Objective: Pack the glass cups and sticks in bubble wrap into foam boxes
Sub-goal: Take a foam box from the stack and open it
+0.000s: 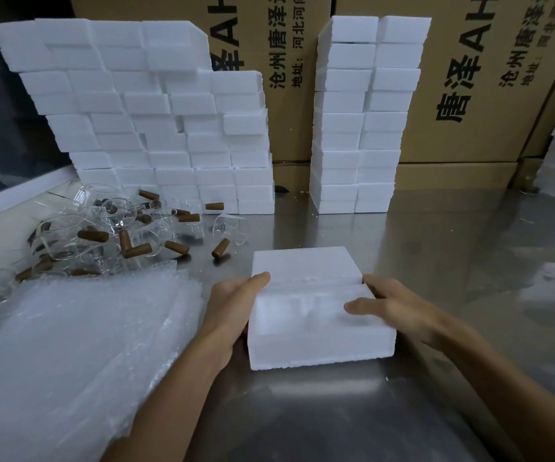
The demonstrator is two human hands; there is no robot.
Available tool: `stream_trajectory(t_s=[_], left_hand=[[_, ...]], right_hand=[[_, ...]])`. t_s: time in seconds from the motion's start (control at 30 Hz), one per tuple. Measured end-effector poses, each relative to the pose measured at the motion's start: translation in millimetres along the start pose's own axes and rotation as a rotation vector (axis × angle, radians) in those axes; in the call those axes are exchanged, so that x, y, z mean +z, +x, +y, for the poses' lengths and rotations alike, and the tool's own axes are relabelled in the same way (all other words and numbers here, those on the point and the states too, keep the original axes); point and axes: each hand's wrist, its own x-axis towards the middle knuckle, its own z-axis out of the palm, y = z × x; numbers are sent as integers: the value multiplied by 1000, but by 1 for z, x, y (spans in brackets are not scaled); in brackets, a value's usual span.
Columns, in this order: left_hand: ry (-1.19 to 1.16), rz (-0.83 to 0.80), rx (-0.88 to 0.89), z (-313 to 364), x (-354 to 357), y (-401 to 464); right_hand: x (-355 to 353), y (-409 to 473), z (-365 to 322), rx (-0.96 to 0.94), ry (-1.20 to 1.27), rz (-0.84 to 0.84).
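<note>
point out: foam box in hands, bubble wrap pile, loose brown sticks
foam box [319, 348], head view, front wall
bubble wrap pile [69, 345], head view, top sheet, middle
brown stick [93, 235], head view, middle of one stick lying among the glass cups

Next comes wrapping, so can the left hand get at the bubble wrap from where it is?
Probably yes: the bubble wrap lies right beside the left hand, nothing between, though that hand now holds the foam box.
</note>
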Motion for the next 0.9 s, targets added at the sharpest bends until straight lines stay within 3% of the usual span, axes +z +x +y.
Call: stream_trajectory(t_s=[0.13,0.3,0.63,0.9], left_hand=[[96,151,27,-5,0,1],[253,239,64,-7,0,1],[325,327,91,3,-10,7],[688,264,244,6,-10,-1]], right_hand=[[14,1,2,-11,-254,287],[29,5,3,33,-222,450],[47,34,-13,158,-172,601],[44,44,-15,173,-242,562]])
